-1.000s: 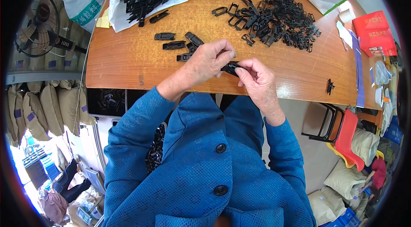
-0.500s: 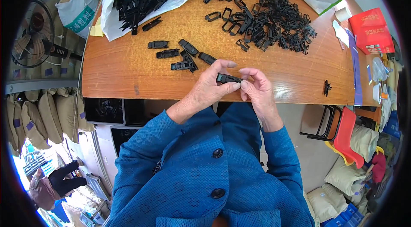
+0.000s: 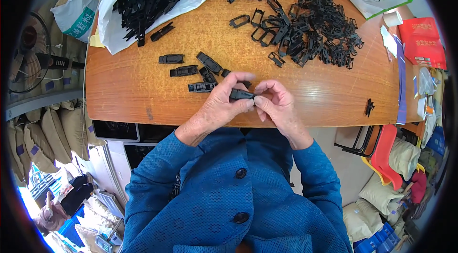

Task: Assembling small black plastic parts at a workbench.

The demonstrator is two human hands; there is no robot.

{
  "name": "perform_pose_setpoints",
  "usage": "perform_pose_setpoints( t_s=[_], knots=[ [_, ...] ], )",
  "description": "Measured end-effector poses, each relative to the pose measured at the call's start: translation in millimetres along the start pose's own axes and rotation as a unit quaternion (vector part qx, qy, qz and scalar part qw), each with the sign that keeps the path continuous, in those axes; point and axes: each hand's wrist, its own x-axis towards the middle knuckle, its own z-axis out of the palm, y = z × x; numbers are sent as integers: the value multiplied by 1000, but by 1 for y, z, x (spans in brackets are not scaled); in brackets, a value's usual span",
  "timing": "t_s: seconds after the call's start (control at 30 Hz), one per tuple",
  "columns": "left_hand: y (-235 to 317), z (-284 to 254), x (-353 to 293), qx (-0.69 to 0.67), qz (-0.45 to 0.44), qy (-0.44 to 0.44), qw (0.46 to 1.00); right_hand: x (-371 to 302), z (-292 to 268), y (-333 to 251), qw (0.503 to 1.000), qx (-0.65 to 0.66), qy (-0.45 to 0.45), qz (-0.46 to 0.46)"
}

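Near the table's front edge, a long narrow black plastic part (image 3: 241,94) is pinched between my two hands. My left hand (image 3: 217,107) grips its left end with thumb and fingers. At its right end, the thumb and fingertips of my right hand (image 3: 280,110) press together; any small piece between them is hidden. Just beyond my left hand lie several similar black parts, among them one part (image 3: 209,63) set aslant and another part (image 3: 201,87) nearest the hand. One more is partly covered by my left fingers.
A white bag (image 3: 110,31) full of black parts lies open at the far left. Heaped at the far right are small black frames (image 3: 319,31). One black piece (image 3: 369,107) lies alone at right. A red chair (image 3: 385,157) stands beyond the table's front edge.
The whole view has shifted slightly, so the table sits lower in it. Both hands still hold the black part, which has turned a little and shows less of its inside.
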Motion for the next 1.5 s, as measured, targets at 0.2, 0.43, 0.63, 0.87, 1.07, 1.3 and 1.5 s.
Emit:
perform_pose_setpoints(
  t_s=[0.2,0.43,0.63,0.87,1.07,1.3,1.5],
  knots=[
    [46,-18,19,417,104,-11,903,14,-11,-40,853,-474,68,-208],
    [54,-56,105,588,221,122,768,49,-25,-40,622,-721,80,-295],
    [40,-54,128,624,185,107,751,48,-29,-41,652,-680,74,-327],
    [40,-21,74,-169,-49,-19,984,30,-17,-41,979,-18,90,-183],
    [34,3,46,-196,-39,-52,978,14,1,-31,968,22,106,-226],
    [37,21,31,-123,-6,-32,992,-4,5,-25,950,-63,121,-280],
    [31,30,25,-122,-7,-27,992,-16,5,-18,970,-24,122,-209]
  ],
)
